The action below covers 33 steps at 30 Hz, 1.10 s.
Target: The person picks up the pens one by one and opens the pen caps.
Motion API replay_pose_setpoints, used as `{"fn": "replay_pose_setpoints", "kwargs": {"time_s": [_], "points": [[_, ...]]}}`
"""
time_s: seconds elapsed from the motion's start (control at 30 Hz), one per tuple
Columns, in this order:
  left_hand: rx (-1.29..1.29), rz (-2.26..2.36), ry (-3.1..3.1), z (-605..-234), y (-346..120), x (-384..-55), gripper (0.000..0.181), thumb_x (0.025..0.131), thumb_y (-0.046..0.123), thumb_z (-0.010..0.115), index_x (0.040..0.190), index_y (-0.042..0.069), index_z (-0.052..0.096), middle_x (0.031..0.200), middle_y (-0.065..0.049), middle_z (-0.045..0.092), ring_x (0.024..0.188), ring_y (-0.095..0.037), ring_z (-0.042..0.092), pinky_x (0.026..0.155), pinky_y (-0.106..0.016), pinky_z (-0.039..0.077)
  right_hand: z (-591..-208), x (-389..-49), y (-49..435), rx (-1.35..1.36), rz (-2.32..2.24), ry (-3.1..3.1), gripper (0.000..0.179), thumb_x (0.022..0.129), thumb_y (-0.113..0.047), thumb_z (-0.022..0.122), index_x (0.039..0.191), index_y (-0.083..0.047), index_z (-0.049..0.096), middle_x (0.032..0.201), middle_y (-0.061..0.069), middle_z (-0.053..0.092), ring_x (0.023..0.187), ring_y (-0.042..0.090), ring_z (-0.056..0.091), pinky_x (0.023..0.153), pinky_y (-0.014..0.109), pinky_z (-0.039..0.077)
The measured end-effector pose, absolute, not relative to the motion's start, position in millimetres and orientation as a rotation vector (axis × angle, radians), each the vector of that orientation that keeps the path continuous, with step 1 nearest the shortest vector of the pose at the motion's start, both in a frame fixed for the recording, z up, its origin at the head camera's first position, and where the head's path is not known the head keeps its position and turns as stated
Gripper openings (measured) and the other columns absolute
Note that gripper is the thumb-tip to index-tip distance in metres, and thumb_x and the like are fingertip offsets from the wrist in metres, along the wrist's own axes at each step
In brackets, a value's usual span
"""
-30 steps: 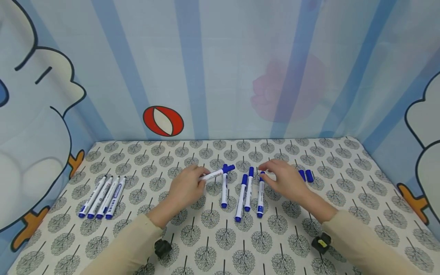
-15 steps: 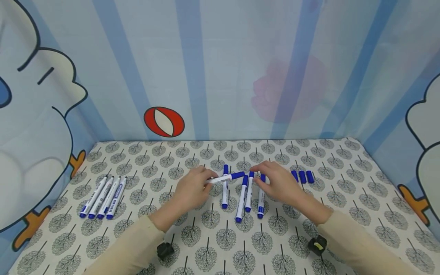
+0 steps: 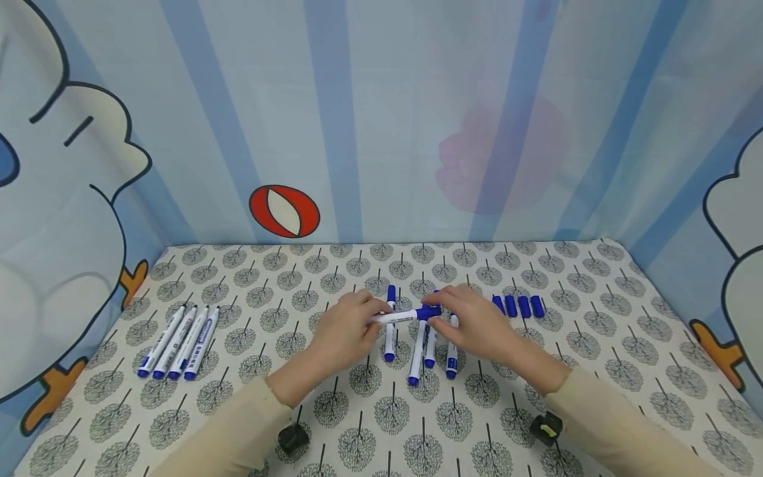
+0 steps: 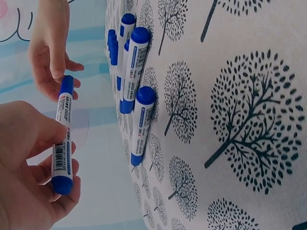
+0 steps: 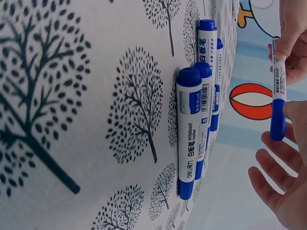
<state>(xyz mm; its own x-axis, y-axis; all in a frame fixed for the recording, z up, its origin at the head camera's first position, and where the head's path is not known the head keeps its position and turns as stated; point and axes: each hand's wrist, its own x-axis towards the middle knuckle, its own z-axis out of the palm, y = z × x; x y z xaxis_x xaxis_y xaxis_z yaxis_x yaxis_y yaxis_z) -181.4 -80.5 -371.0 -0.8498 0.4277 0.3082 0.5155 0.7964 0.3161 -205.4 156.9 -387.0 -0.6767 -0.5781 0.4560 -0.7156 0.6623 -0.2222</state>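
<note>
My left hand (image 3: 346,331) holds a white whiteboard marker (image 4: 64,112) by its barrel, the blue cap pointing right. At that cap (image 5: 278,120), the thumb and fingers of my right hand (image 3: 477,324) pinch it from the other end; the cap is still on the barrel. Under and between the hands lie several capped markers: one on its own (image 3: 390,338) beneath the held marker, and others close together, such as the front marker (image 5: 190,134) in the right wrist view. Their upper ends are partly hidden by the right hand in the head view.
Several uncapped markers (image 3: 179,341) lie side by side on the left, dark tips facing away. Loose blue caps (image 3: 524,306) stand in a row beyond the right hand. A tree-print cloth (image 3: 369,437) covers the table, and a printed curtain (image 3: 405,119) rises behind its far edge.
The left hand has carried its marker to the right and turned it nearly level. The right hand has moved left, away from the loose caps, and taken hold of the marker's cap.
</note>
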Motion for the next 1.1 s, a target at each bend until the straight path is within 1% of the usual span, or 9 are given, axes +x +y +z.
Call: {"fn": "replay_pose_setpoints", "kwargs": {"time_s": [0.13, 0.3, 0.53, 0.77, 0.93, 1.1], "points": [[-0.766, -0.551, -2.753, -371.3, -79.0, -180.3, 0.024, 0.080, 0.012, 0.066, 0.103, 0.020, 0.067, 0.086, 0.006, 0.057, 0.073, -0.009, 0.048, 0.058, -0.020, 0.041, -387.6, -203.5, 154.9, 1.027, 0.552, -2.548, 0.031, 0.080, -0.025, 0.070, 0.109, -0.015, 0.063, 0.093, -0.004, 0.066, 0.080, 0.012, 0.057, 0.068, 0.026, 0.048], [-0.782, -0.536, -2.739, -372.6, -78.5, -179.6, 0.022, 0.082, 0.013, 0.065, 0.102, 0.021, 0.067, 0.086, 0.007, 0.056, 0.074, -0.010, 0.048, 0.058, -0.020, 0.041, -387.3, -202.1, 152.9, 1.027, 0.561, -2.581, 0.024, 0.081, -0.024, 0.069, 0.103, -0.016, 0.065, 0.086, -0.007, 0.064, 0.074, 0.009, 0.054, 0.064, 0.023, 0.045], [-0.808, -0.556, -2.741, -374.2, -79.1, -179.2, 0.023, 0.081, 0.013, 0.064, 0.103, 0.021, 0.067, 0.086, 0.007, 0.056, 0.076, -0.009, 0.049, 0.055, -0.019, 0.041, -388.4, -201.5, 151.9, 1.035, 0.554, -2.595, 0.018, 0.081, -0.022, 0.070, 0.098, -0.016, 0.066, 0.080, -0.008, 0.061, 0.070, 0.006, 0.051, 0.060, 0.020, 0.043], [-0.779, -0.605, -2.814, -373.1, -79.7, -180.3, 0.024, 0.080, 0.016, 0.066, 0.105, 0.019, 0.067, 0.086, 0.008, 0.060, 0.081, -0.010, 0.050, 0.063, -0.023, 0.043, -388.7, -200.4, 151.6, 1.022, 0.553, -2.601, 0.017, 0.081, -0.022, 0.070, 0.097, -0.016, 0.066, 0.079, -0.009, 0.060, 0.070, 0.008, 0.050, 0.059, 0.019, 0.042], [-0.764, -0.608, -2.845, -373.2, -79.8, -181.7, 0.022, 0.082, 0.019, 0.067, 0.103, 0.020, 0.067, 0.087, 0.008, 0.061, 0.080, -0.010, 0.050, 0.067, -0.024, 0.044, -387.8, -199.0, 151.0, 1.020, 0.542, -2.594, 0.018, 0.081, -0.024, 0.070, 0.097, -0.016, 0.066, 0.080, -0.008, 0.061, 0.070, 0.007, 0.049, 0.058, 0.019, 0.042], [-0.800, -0.574, -2.816, -373.6, -80.1, -182.0, 0.021, 0.081, 0.019, 0.068, 0.102, 0.019, 0.068, 0.085, 0.008, 0.060, 0.079, -0.009, 0.050, 0.068, -0.023, 0.043, -386.8, -198.4, 150.7, 1.049, 0.516, -2.592, 0.019, 0.081, -0.024, 0.070, 0.098, -0.016, 0.067, 0.078, -0.008, 0.061, 0.069, 0.006, 0.049, 0.058, 0.019, 0.042]]}}
